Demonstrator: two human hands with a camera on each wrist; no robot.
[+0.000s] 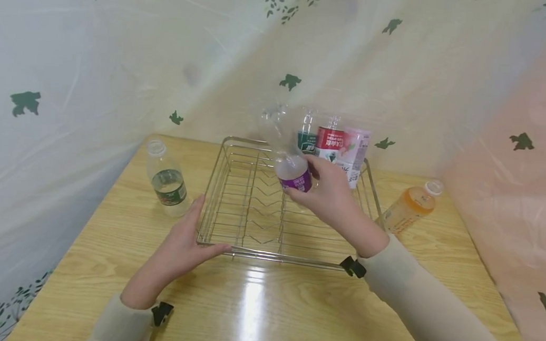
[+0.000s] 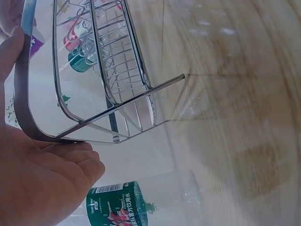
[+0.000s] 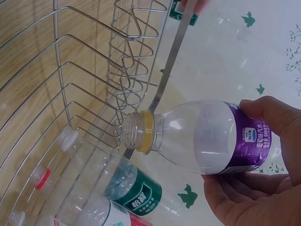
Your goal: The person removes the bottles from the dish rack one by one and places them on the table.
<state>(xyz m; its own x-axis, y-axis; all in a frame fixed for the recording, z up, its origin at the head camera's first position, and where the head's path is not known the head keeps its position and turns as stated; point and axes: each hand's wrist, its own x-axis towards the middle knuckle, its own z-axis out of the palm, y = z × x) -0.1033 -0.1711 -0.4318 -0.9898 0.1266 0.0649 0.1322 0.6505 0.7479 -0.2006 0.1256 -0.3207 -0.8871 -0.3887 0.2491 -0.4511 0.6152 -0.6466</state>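
Note:
My right hand [image 1: 326,190] grips a clear plastic bottle with a purple label [image 3: 249,139] around its labelled part. The bottle is tilted over the wire dish rack [image 1: 260,254], and its uncapped neck with a yellow ring points toward the rack's wires in the right wrist view. At the rack's front left corner rests my left hand [image 1: 179,246], its fingers along the left side and the thumb spread along the front rail. Upside down at the rack's back right stand a green-labelled bottle [image 3: 141,192], a red-labelled bottle [image 1: 330,138] and a pink-and-white bottle [image 1: 354,150].
Left of the rack, on the wooden table [image 1: 196,313], stands a clear bottle with a dark green label [image 1: 169,187]. An orange-labelled bottle with a white cap [image 1: 410,206] is to the right. A leaf-patterned sheet [image 1: 142,66] hangs behind the table.

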